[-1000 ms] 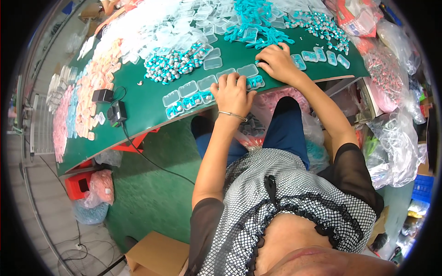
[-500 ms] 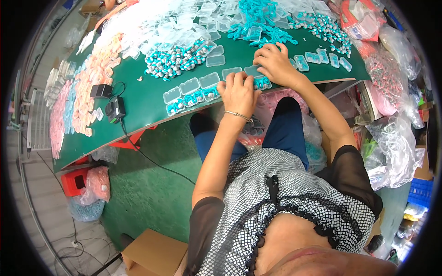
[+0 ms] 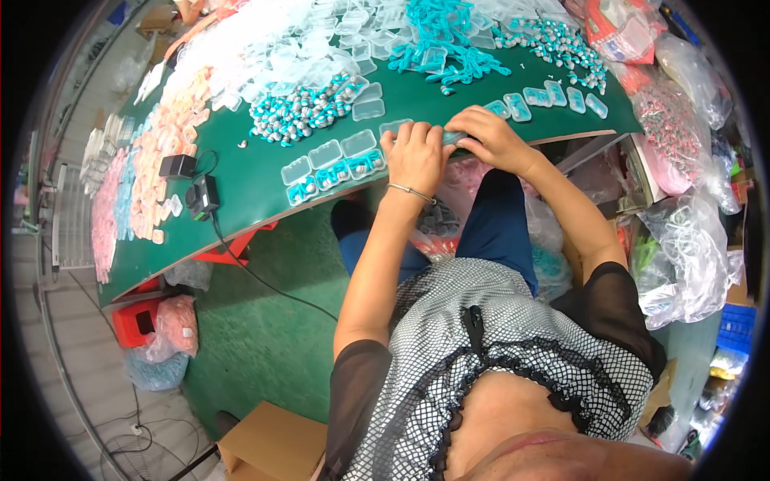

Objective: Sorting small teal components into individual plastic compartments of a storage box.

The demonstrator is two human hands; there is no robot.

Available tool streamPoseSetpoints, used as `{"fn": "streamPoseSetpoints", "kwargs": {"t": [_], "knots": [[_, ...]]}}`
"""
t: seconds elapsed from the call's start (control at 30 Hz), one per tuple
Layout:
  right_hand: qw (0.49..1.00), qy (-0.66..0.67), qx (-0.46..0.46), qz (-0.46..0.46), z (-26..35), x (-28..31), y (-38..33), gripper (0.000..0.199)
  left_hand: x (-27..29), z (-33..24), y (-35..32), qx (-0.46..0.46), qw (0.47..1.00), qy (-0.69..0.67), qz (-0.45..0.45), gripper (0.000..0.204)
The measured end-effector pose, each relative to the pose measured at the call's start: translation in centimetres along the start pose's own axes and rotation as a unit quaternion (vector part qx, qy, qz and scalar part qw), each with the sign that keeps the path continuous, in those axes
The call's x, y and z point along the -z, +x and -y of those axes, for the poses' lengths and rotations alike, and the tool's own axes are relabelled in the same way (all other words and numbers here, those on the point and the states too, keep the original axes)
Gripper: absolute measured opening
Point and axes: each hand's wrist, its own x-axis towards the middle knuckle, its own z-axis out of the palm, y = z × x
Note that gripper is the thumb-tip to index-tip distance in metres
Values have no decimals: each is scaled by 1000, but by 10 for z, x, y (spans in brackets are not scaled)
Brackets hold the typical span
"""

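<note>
Near the table's front edge, a small clear plastic case (image 3: 453, 138) with teal contents sits between my hands. My right hand (image 3: 491, 138) grips it from the right, fingers bent over it. The fingers of my left hand (image 3: 417, 160) are curled at its other end, partly hiding it. Left of my left hand, several open cases (image 3: 331, 175) stand in a row along the edge, holding coiled teal cords and silvery pieces, lids folded back. One more raised lid (image 3: 396, 127) shows behind my left fingers. Right of my right hand lie several small cases (image 3: 517, 107) with teal contents.
Beyond the row lie teal-and-silver pieces (image 3: 301, 112), clear empty cases (image 3: 297, 60) and teal cords (image 3: 441, 48). Peach-coloured pieces (image 3: 168, 136) and a black device (image 3: 200, 194) with a trailing cable are at left. Plastic bags (image 3: 682, 248) crowd the right.
My right hand has come back from the far side toward my left hand. Both hands now meet at a case, whose lid no longer stands raised.
</note>
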Motion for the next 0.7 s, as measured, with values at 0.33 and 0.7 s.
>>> {"fn": "streamPoseSetpoints", "kwargs": {"t": [0.33,0.7], "knots": [[998,-62,0,-10,-2,14,-3,24,10,2,-8,-16,997,-52,-58,37],[977,-210,-32,19,2,-40,48,28,41,41,-36,79,996,28,-20,44]]}}
